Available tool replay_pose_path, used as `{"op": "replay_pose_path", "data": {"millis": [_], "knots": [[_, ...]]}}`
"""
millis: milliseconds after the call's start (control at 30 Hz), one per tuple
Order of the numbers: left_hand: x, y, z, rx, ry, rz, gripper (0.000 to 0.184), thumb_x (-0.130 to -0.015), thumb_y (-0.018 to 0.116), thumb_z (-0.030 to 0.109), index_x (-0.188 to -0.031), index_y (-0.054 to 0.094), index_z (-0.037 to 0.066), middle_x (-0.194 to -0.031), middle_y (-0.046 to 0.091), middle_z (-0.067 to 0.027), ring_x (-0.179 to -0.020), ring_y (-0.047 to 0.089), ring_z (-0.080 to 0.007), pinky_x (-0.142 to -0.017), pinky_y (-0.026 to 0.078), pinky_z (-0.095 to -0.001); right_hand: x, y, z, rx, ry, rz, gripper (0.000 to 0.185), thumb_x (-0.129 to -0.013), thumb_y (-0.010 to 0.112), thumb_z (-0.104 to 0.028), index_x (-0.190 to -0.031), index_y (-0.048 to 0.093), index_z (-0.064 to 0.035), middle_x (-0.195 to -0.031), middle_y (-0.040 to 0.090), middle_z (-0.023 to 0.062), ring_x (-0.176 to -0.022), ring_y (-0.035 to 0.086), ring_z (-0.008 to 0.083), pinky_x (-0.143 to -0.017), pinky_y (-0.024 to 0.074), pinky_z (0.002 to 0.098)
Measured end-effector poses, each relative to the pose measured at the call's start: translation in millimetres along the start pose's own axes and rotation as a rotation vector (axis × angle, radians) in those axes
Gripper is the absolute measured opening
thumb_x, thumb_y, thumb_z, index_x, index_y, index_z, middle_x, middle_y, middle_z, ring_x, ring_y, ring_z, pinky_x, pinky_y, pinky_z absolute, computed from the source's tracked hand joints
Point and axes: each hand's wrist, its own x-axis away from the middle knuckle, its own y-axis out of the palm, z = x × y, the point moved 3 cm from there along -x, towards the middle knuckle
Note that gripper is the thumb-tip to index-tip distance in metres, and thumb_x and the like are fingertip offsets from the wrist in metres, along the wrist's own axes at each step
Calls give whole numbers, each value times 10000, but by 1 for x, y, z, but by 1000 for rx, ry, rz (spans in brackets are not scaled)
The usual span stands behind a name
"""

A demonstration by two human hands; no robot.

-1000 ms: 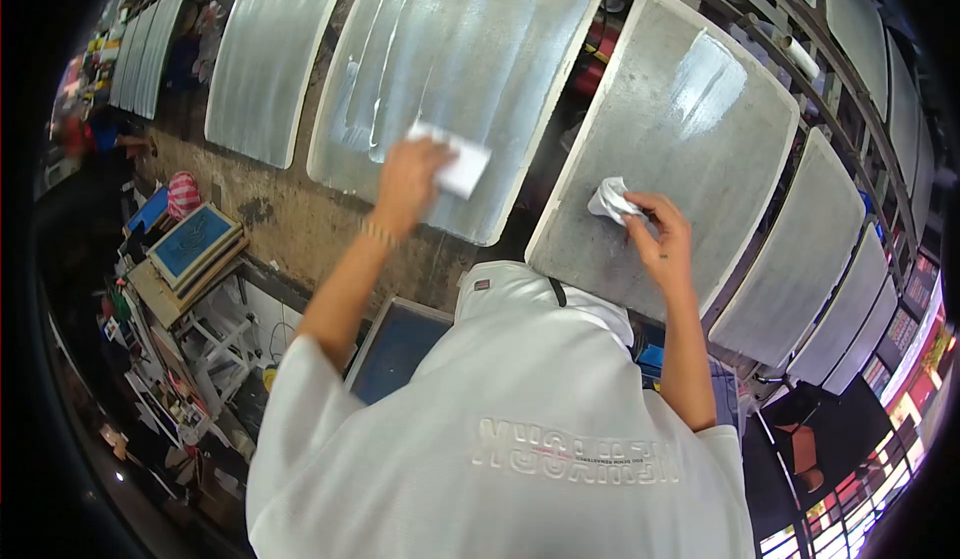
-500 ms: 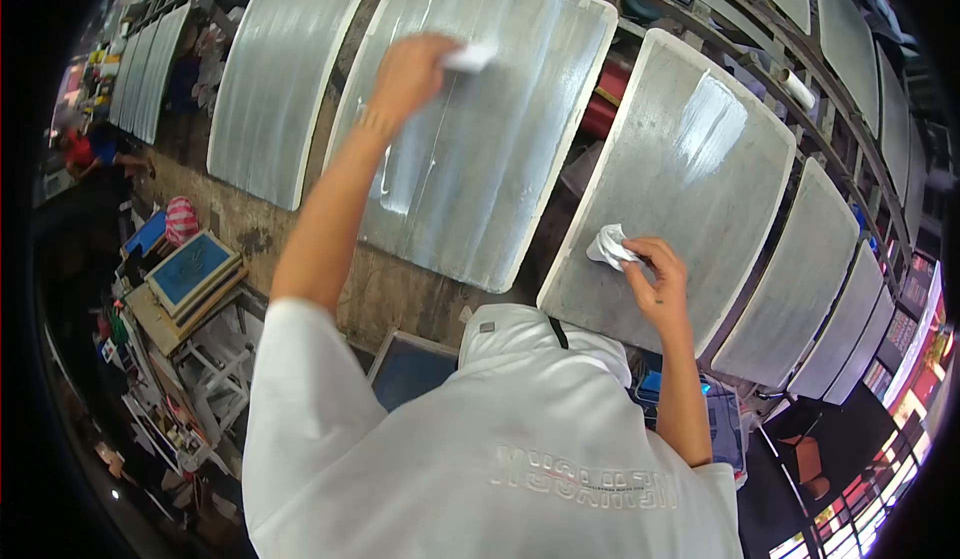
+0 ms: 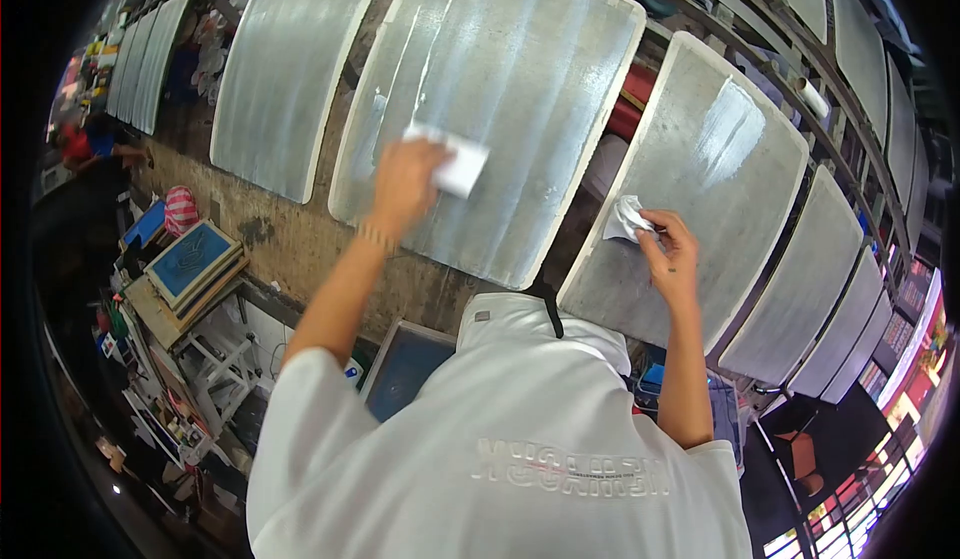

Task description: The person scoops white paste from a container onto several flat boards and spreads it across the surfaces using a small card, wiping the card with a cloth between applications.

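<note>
Left hand: my left hand [image 3: 403, 187] has its grip closed on a white card [image 3: 464, 167], slightly blurred, over the wide grey platen [image 3: 520, 89]; I cannot tell whether card and platen touch.
Right hand: my right hand [image 3: 676, 257] has thumb and fingers together, grip clamped on a crumpled white wad [image 3: 627, 219] over the near end of the right platen [image 3: 715, 219]. Cloth or paper, I cannot tell.
Wide platen: thin white streaks [image 3: 427, 44] run lengthwise, beyond the card, with paler bands beside them.
Right platen: a broad white smear [image 3: 731, 131] lies near its far end, well apart from the wad.
Left platen: another grey platen [image 3: 283, 79] sits left of the wide one, with a gap between.
Bench: the stained brown bench [image 3: 300, 254] shows under and in front of the platens.
Screens: framed blue screens [image 3: 193, 259] lie stacked at my left, a pink-striped bundle [image 3: 181, 209] just beside; another framed screen [image 3: 405, 374] is near my shirt [image 3: 480, 429].
Far left: I make out a person [image 3: 98, 146] with an arm toward the bench.
</note>
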Motion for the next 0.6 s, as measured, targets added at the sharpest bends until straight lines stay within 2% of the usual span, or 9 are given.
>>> {"op": "replay_pose_path", "data": {"millis": [33, 133, 267, 367, 433, 467, 533, 600], "knots": [[43, 0, 6, -15, -32, -31, 551, -703, 629, -83, -1197, 735, 136, -1267, 700, -88, -1258, 585, -286, -1112, 386, -507, -3, 5, 3, 0, 1, -21, 249, -848, 706, -4, -1096, 726, -2, -1019, 708, 88, -875, 632, 159, -766, 476, 270], [135, -13, 26, -1, -142, -149, 546, -699, 628, -74, -1184, 742, 149, -1275, 696, -78, -1288, 575, -276, -1125, 377, -507, -5, 18, 9, 0, -19, -63, 238, -846, 710, -9, -1083, 730, -6, -1013, 709, 85, -866, 628, 165, -762, 475, 280], [121, -31, 11, 66, -138, -248, 495, -724, 623, -74, -1152, 751, 139, -1281, 694, -87, -1272, 591, -275, -1115, 392, -489, 1, 22, 7, 29, 11, -75, 229, -843, 715, -22, -1071, 734, -13, -1003, 710, 85, -854, 621, 175, -746, 467, 291], [4, -45, -24, 65, 13, 39, 395, -766, 640, -39, -1112, 760, 108, -1191, 723, -109, -1177, 631, -306, -1083, 417, -488, 11, 22, -2, 27, 14, -46, 222, -841, 713, -23, -1063, 733, -13, -1003, 713, 94, -847, 623, 185, -734, 464, 289], [-110, -56, -45, 50, 130, 182, 341, -765, 618, -36, -1051, 771, 71, -1087, 753, -133, -1028, 705, -336, -939, 530, -448, 17, 20, -5, 39, 3, -23, 220, -841, 711, -21, -1060, 733, -14, -1008, 716, 96, -845, 625, 188, -734, 465, 289], [-164, -46, -68, 48, 196, 259, 330, -758, 612, -17, -1026, 780, 76, -1079, 757, -124, -980, 717, -328, -877, 554, -442, 20, 19, -7, 57, -14, -13, 225, -838, 709, -14, -1063, 732, -14, -1015, 716, 99, -850, 627, 191, -737, 467, 288], [-263, -30, -103, -140, 155, 258, 326, -783, 622, 86, -1045, 794, 178, -1067, 757, -101, -982, 718, -307, -870, 554, -441, 20, 17, -14, 83, -28, 10, 231, -835, 707, -7, -1065, 731, -14, -1021, 717, 102, -854, 630, 194, -741, 469, 287], [-321, -23, -119, -200, 17, 140, 368, -783, 602, 35, -1069, 787, 174, -1070, 758, -82, -985, 711, -308, -856, 564, -430, 24, 15, -23, 94, 3, 22, 241, -834, 702, 14, -1072, 729, -13, -1027, 718, 103, -879, 632, 181, -759, 472, 284]]}}
